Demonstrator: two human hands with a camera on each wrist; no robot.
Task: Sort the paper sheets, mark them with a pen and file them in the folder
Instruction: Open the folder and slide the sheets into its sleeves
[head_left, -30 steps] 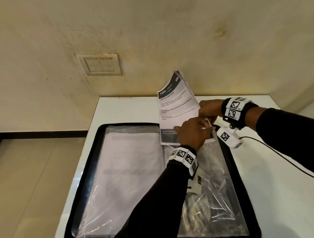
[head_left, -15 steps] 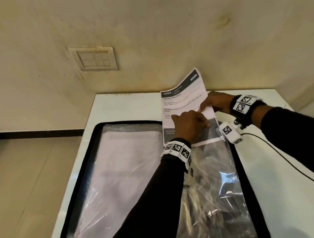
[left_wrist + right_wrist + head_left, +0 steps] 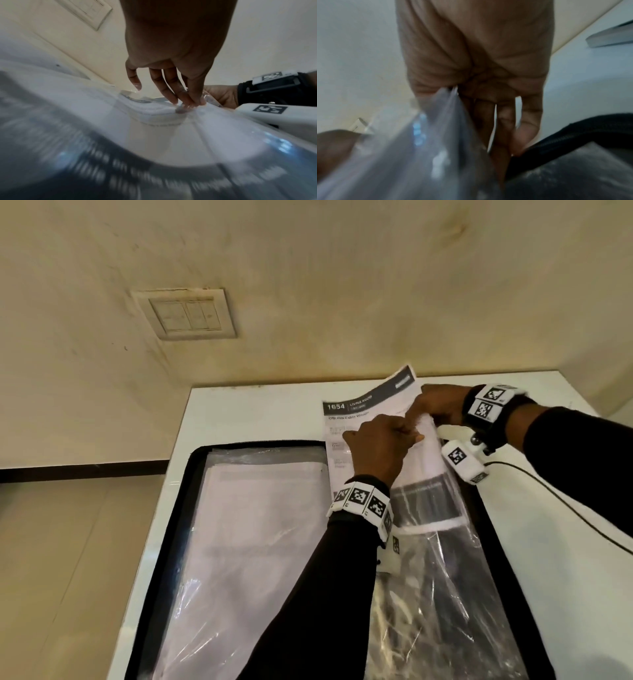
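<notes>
A printed paper sheet (image 3: 370,405) headed "1654" stands partly inside the clear sleeve (image 3: 445,594) on the right page of the open black zip folder (image 3: 191,474). Its lower dark band shows through the plastic. My left hand (image 3: 416,436) pinches the sheet at the sleeve's mouth; in the left wrist view its fingertips (image 3: 188,104) meet on the white paper (image 3: 154,112). My right hand (image 3: 421,414) holds the sleeve's upper edge, and the plastic (image 3: 436,128) runs into its pinch (image 3: 458,89). The left sleeve (image 3: 260,525) holds white paper. No pen is visible.
The folder lies on a white table (image 3: 257,412) set against a cream wall with a switch plate (image 3: 186,314). A black cable (image 3: 548,498) trails over the table's right side. Floor lies beyond the table's left edge.
The sheet has tipped from upright toward flat and slid further down into the right sleeve. Both hands moved toward the table's far edge with it.
</notes>
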